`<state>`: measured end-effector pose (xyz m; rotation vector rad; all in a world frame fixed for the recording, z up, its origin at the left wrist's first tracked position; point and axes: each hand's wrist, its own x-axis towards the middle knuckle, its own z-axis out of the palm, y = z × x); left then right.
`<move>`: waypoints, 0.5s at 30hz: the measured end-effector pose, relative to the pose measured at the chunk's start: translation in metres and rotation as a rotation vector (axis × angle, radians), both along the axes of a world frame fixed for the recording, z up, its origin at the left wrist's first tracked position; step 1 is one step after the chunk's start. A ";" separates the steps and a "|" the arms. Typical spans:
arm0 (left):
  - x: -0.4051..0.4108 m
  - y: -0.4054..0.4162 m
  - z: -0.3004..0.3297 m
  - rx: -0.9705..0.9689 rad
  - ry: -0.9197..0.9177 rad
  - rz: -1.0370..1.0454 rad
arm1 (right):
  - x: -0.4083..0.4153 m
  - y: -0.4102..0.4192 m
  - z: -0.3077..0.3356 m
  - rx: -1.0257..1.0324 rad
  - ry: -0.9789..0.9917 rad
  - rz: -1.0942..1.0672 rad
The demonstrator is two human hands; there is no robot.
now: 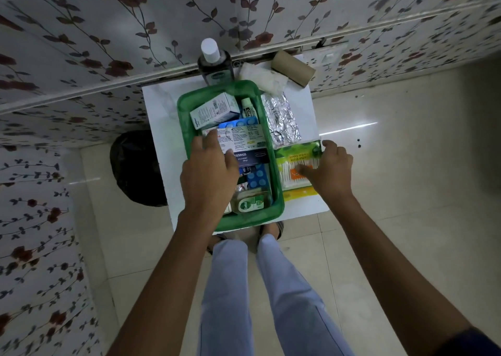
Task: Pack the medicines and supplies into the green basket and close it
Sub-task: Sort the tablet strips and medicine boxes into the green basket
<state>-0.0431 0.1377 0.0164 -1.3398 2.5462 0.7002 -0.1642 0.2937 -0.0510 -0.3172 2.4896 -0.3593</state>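
Note:
The green basket point(278, 193) sits open on a small white table point(160, 117), holding several boxes, blue blister strips, a tube and a small Dettol bottle point(248, 203). My left hand point(208, 176) rests inside the basket, fingers spread on a white medicine box point(238, 137) and a dark dressings box point(257, 156). My right hand point(329, 170) grips a green and yellow pack of cotton swabs point(294, 156) lying on the table just right of the basket. A silver foil strip pack point(282, 119) lies beyond the swabs. No lid is in view.
At the table's far edge stand a dark bottle with a white cap point(214, 62), a crumpled white wrapper point(267, 77) and a cardboard roll point(292, 66). A black bag point(135, 165) sits on the floor to the left. Flowered walls close in behind and left.

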 end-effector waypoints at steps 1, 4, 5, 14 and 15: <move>0.003 -0.001 0.000 -0.004 0.092 0.023 | 0.000 -0.001 0.001 0.011 -0.007 -0.008; 0.013 -0.006 -0.004 0.027 0.331 0.103 | -0.001 -0.004 0.011 -0.047 -0.091 -0.076; 0.017 -0.007 -0.006 0.042 0.380 0.128 | -0.001 -0.005 0.018 -0.078 -0.113 -0.103; 0.044 -0.010 -0.012 0.126 0.638 0.374 | 0.011 -0.030 0.103 -0.587 0.239 -0.149; 0.045 -0.011 -0.013 0.119 0.657 0.407 | 0.014 -0.038 0.109 -0.632 0.219 -0.113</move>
